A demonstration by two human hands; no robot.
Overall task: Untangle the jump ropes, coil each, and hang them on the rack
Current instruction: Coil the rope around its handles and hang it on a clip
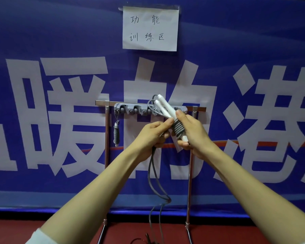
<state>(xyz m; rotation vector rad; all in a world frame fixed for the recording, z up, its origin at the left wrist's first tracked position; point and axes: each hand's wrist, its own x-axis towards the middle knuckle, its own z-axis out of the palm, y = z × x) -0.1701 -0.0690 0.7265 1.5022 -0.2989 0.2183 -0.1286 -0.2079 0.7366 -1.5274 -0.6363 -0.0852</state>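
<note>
Gripping rope (177,128): left hand (152,137), right hand (195,136)

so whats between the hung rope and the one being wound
In the head view, only the left hand lies between the hung rope and the rope bundle; bare rack hooks sit above.

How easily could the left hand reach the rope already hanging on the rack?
Probably not right now: the left hand is busy gripping the loose rope that is wound round the handles. Nothing stands between it and the hanging rope, though.
</note>
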